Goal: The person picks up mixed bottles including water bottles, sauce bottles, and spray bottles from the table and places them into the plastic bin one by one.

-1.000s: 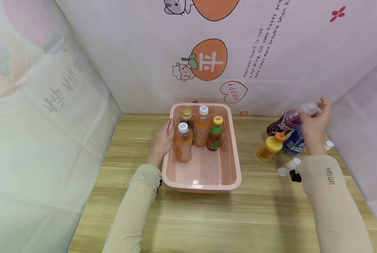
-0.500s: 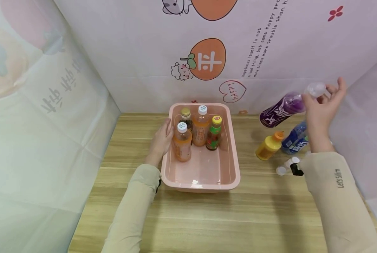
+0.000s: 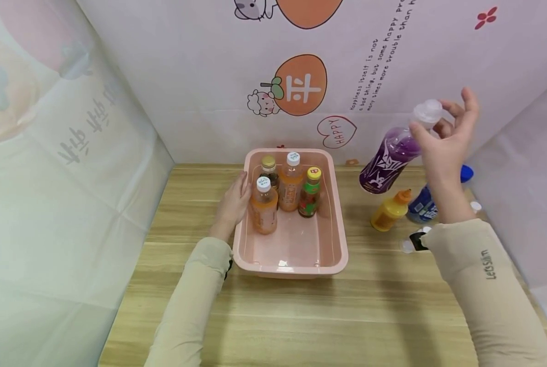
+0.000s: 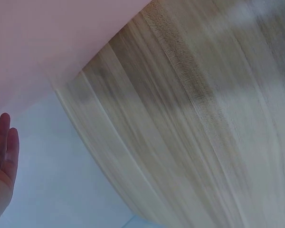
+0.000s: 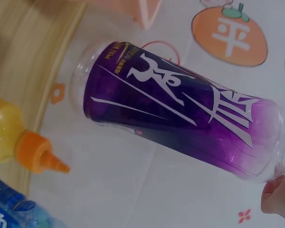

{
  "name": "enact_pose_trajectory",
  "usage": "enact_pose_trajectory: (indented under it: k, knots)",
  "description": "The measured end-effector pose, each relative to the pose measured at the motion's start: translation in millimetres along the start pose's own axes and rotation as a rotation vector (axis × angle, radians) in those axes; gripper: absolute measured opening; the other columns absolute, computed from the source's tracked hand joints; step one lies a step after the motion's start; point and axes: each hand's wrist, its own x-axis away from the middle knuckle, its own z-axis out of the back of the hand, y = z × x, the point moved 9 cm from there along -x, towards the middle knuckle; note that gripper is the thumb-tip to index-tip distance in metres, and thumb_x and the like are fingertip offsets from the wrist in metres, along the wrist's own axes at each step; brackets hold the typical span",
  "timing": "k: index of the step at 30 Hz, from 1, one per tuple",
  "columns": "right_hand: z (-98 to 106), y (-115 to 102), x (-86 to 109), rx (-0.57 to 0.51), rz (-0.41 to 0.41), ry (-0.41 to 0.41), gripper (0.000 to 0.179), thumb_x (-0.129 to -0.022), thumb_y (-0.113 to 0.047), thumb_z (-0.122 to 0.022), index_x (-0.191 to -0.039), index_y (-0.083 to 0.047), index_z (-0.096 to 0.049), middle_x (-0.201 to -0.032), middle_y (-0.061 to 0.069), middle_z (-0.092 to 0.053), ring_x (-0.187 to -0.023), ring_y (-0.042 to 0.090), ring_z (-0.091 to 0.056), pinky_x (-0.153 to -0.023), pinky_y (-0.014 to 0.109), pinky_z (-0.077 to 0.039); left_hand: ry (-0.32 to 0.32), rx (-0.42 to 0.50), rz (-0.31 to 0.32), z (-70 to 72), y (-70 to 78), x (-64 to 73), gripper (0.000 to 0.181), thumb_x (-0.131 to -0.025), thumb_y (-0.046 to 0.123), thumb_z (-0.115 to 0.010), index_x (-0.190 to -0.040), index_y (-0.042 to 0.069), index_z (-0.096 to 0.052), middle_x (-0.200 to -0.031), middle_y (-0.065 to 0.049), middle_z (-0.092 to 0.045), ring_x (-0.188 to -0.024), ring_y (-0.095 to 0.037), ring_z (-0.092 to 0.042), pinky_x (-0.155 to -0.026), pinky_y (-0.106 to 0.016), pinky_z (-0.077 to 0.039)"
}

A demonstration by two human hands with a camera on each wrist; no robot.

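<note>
My right hand point(image 3: 449, 135) pinches the clear cap of a purple drink bottle point(image 3: 385, 160) between thumb and fingers. The bottle hangs tilted above the table, its base toward the lower left. Its purple label point(image 5: 156, 90) fills the right wrist view. My left hand point(image 3: 233, 204) lies with fairly straight fingers against the left side of a pink basin point(image 3: 291, 270); in the left wrist view its fingers point(image 4: 4, 142) show at the edge. Inside the basin stand two orange drink bottles point(image 3: 265, 214), a gold-capped bottle point(image 3: 269, 165) and a yellow-capped bottle point(image 3: 310, 193) with a green-and-red label.
Right of the basin stands a yellow squeeze bottle point(image 3: 388, 213) with an orange nozzle. Behind my right forearm is a blue-labelled bottle point(image 3: 422, 205), partly hidden. A small white-capped bottle point(image 3: 408, 246) lies nearby. Printed cloth walls point(image 3: 200, 102) enclose the wooden table point(image 3: 301, 316).
My right hand has raised the purple drink bottle off the table, first up and rightward, then leftward toward the basin. The left hand stays at the basin's side.
</note>
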Motion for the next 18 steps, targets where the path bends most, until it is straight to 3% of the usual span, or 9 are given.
enact_pose_trajectory:
  k: [9, 18]
  knots:
    - [-43, -16, 21.8, 0.061, 0.035, -0.153, 0.083, -0.078, 0.01, -0.066, -0.146, -0.021, -0.031, -0.126, -0.001, -0.048, -0.097, 0.013, -0.057, -0.08, 0.015, -0.051, 0.005, -0.002, -0.01, -0.2, -1.7, -1.4, 0.054, -0.102, 0.042, -0.027, -0.153, 0.026, -0.021, -0.161, 0.003, -0.018, -0.146, -0.031, -0.026, -0.12, -0.05, -0.023]
    - [-84, -18, 46.9, 0.046, 0.062, -0.308, 0.082, -0.078, 0.009, -0.065, -0.147, -0.017, -0.03, -0.125, -0.001, -0.047, -0.096, 0.013, -0.056, -0.077, 0.015, -0.052, 0.002, -0.014, -0.029, 0.4, 1.4, -2.8, 0.053, -0.102, 0.038, -0.028, -0.153, 0.024, -0.022, -0.161, 0.002, -0.018, -0.147, -0.028, -0.024, -0.121, -0.047, -0.021]
